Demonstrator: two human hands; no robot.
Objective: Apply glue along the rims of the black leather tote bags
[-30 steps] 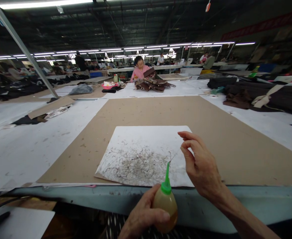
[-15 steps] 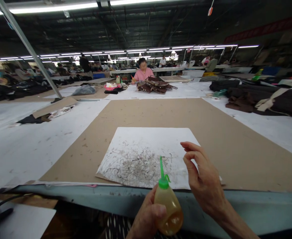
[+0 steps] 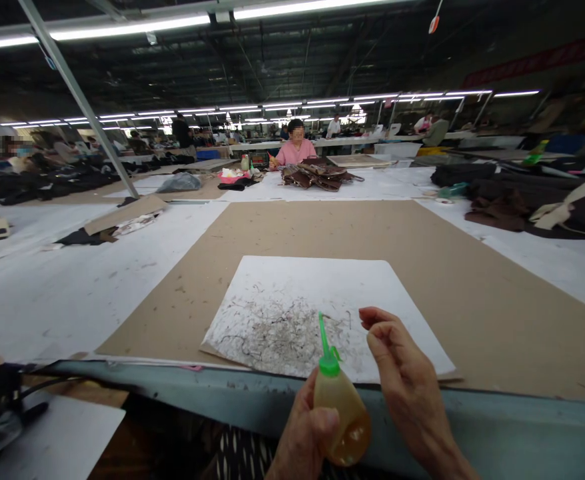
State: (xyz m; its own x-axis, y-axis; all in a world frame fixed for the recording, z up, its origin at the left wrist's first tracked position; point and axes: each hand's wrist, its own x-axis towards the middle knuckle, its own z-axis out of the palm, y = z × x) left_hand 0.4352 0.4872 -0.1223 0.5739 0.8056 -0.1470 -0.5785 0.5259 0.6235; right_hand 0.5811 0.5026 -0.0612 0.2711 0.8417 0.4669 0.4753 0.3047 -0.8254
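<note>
Clasping the squeeze bottle (image 3: 342,423) firmly in the left hand (image 3: 300,430), just this side of the white sheet (image 3: 317,277)! Showing amber liquid low inside, and aiming the green nozzle (image 3: 324,337) up across the sheet, with a dark wisp (image 3: 327,316) at the tip. Opposite, at the sheet's near right part, poising the right hand (image 3: 407,367), narrowing thumb and forefinger to a pinch; too fine to tell whether touching or gripping any strand. Probably picking fibres from the nozzle tip at this point. For another pull, calling for a steady bottle, no squeeze, and a sure pinch close to the tip. On the sheet's left part, spotting thread scraps (image 3: 282,327); under and around it, brown paper (image 3: 322,227); well beyond it, a heap of dark brown pieces (image 3: 317,176) and a co-worker in a pink top (image 3: 295,153).
</note>
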